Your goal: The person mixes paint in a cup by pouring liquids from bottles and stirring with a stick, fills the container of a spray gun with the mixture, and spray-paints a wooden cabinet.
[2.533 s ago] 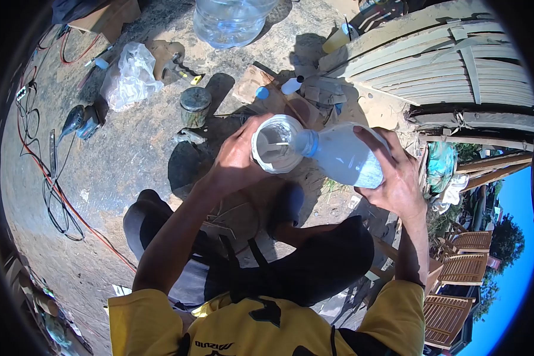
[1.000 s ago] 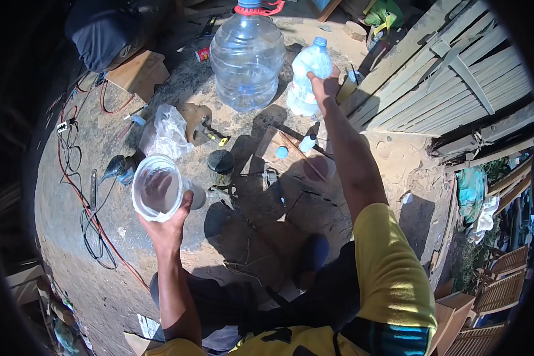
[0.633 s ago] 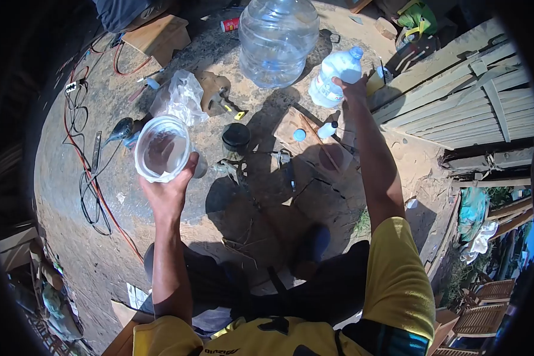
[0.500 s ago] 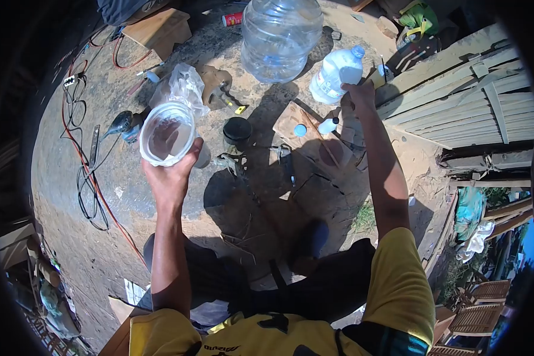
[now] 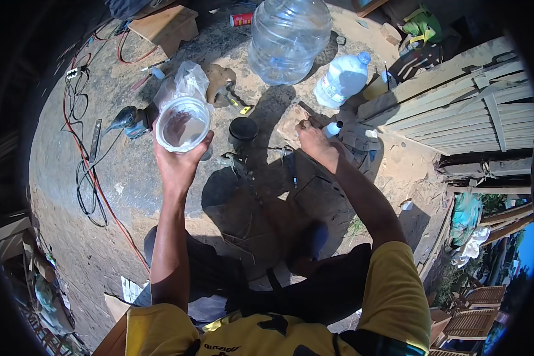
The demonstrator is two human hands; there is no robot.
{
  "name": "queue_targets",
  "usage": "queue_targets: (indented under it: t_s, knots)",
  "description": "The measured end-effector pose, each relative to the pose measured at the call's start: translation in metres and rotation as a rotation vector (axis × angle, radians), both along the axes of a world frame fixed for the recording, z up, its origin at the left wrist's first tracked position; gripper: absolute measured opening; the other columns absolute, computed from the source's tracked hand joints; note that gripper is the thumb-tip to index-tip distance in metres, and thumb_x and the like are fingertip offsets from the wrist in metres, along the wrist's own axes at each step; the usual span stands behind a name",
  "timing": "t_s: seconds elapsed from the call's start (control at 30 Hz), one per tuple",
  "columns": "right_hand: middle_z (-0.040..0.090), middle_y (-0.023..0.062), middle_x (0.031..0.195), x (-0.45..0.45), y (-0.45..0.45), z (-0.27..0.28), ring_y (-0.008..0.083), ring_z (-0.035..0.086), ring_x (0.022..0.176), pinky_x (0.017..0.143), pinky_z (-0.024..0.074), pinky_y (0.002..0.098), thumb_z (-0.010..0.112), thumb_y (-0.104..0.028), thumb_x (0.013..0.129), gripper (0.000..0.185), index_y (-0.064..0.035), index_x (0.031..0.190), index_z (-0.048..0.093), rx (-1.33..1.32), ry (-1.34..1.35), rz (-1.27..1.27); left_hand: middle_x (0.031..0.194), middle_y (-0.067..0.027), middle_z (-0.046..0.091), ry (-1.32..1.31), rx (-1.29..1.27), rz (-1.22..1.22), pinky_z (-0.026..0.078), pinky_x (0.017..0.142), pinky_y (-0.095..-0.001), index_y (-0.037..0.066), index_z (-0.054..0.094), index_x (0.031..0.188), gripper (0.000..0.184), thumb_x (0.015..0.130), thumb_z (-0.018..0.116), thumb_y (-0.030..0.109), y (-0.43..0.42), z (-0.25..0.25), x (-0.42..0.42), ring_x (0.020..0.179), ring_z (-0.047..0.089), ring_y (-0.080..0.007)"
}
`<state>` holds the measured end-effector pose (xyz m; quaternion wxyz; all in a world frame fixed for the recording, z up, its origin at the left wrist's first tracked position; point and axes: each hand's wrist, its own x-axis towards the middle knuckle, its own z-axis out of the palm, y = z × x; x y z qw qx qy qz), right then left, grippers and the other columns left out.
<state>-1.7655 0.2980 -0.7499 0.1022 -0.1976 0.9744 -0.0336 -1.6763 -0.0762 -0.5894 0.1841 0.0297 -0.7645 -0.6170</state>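
Observation:
My left hand point(image 5: 181, 163) is wrapped round a whitish plastic tub point(image 5: 184, 123), its open top facing me and some pale stuff inside. Over a wooden board point(image 5: 289, 121) on the ground, my right hand point(image 5: 315, 143) has its fingers curled together; what they hold, if anything, is hidden. Right beside that hand stands a small white bottle with a black cap point(image 5: 333, 129). Farther back is a large plastic bottle with a blue cap point(image 5: 340, 80), whitish inside. The blue bottle cap seen earlier on the board is hidden now.
A big clear water jug point(image 5: 289, 41) stands at the back. A dark-lidded jar point(image 5: 243, 129) and a clamp point(image 5: 234, 163) sit in the middle. Left are a plastic bag point(image 5: 187, 83), a power sander point(image 5: 130, 123) and tangled cables point(image 5: 80, 172). Wooden slats point(image 5: 457, 107) lean at right.
My right hand has let go of the large blue-capped bottle and moved left and down to the board. My left hand, with the tub, has shifted slightly right.

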Motion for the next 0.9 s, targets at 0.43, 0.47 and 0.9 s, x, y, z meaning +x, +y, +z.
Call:
queue_targets:
  t_s: [0.43, 0.47, 0.9]
  knots:
    - [0.069, 0.0227, 0.121, -0.131, 0.104, 0.227, 0.0435, 0.067, 0.114, 0.103, 0.0518, 0.0506, 0.071, -0.015, 0.095, 0.035, -0.0113, 0.13, 0.07, -0.225, 0.57, -0.367, 0.132, -0.0164, 0.067, -0.081, -0.039, -0.007, 0.051, 0.108, -0.0398, -0.003, 0.047, 0.145, 0.085, 0.076, 0.095, 0.009, -0.02, -0.05, -0.014, 0.122, 0.066, -0.0251]
    - [0.07, 0.0231, 0.125, -0.139, 0.111, 0.23, 0.0433, 0.066, 0.119, 0.105, 0.0515, 0.0497, 0.071, -0.016, 0.095, 0.036, -0.011, 0.131, 0.071, -0.162, 0.458, -0.371, 0.132, -0.0169, 0.067, -0.09, -0.026, -0.011, 0.051, 0.108, -0.0401, -0.003, 0.046, 0.146, 0.087, 0.075, 0.095, 0.009, -0.021, -0.058, -0.016, 0.122, 0.066, -0.0254]
    - [0.072, 0.0265, 0.122, -0.172, 0.129, 0.239, 0.0437, 0.068, 0.118, 0.103, 0.0524, 0.0489, 0.073, -0.026, 0.097, 0.038, -0.0065, 0.13, 0.075, 0.016, 0.199, -0.112, 0.133, -0.0149, 0.067, -0.146, 0.036, 0.024, 0.051, 0.108, -0.0396, -0.001, 0.051, 0.14, 0.081, 0.075, 0.097, 0.009, -0.014, -0.128, -0.015, 0.124, 0.065, -0.0246]
